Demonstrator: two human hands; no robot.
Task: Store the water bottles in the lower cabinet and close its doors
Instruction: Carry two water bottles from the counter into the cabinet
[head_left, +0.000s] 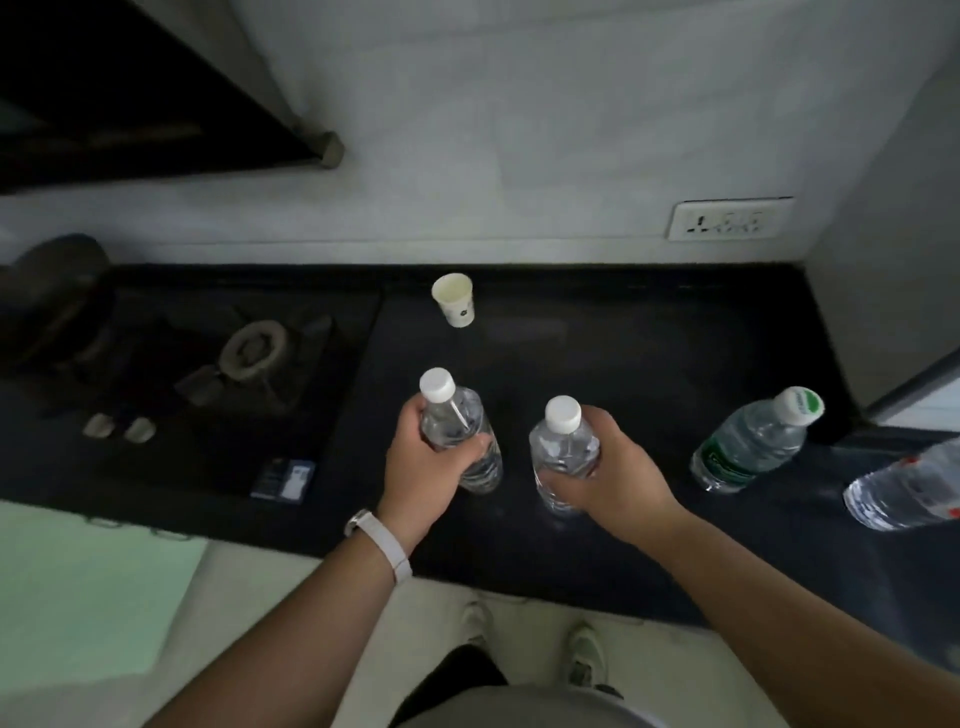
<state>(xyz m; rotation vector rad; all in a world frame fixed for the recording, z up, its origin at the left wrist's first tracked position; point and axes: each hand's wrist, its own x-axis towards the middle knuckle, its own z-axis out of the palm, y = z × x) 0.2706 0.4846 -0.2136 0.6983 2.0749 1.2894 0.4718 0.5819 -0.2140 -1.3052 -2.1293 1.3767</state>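
"What carries everything here?"

"A dark counter (649, 353), running left to right along the wall."

"And on it?"

"At the left, a gas hob (171, 457) sits on it. A paper cup (453, 300) stands upright toward the far side, near the middle. Nearer, the left white-capped bottle (454, 415) and the right white-capped bottle (563, 447) stand side by side, apart. Their bases seem to rest on the top, though I cannot be sure."

"Farther right?"

"A green-capped bottle (753, 441) stands well apart from those two. Beyond it is a red-labelled bottle (904, 486), cut off by the right edge."
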